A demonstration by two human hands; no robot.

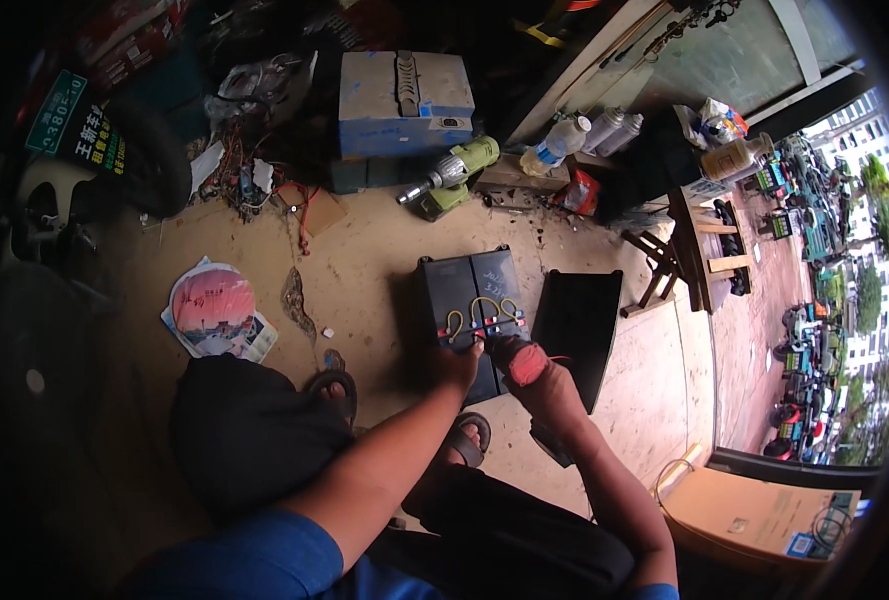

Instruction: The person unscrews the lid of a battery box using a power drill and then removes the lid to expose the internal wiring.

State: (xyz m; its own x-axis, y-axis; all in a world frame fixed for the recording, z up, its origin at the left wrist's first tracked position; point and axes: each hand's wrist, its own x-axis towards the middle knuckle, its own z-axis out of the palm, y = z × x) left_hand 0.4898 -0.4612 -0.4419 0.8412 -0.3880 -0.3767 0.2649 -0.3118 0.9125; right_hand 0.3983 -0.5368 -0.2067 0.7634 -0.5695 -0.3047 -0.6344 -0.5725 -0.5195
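Green drill (454,168) lies beyond black batteries (448,287); right fingers (537,390) grip tool (524,362); left fingers (475,354): cannot tell.

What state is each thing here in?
Black battery pack: uncovered, yellow wires exposed.
Red-and-black power tool: held in the right hand.
Left hand: at the pack, grip unclear.
Green drill: unheld.
Handled box: closed.
Clear bottle: capped.
Pink disc: lying flat.

We have black batteries (451,285) packed side by side in one block, yellow wires (484,298) looping over their tops. At the block's four o'clock we see a drill (514,356), dark-bodied and red-ended, its nose pointing toward ten.
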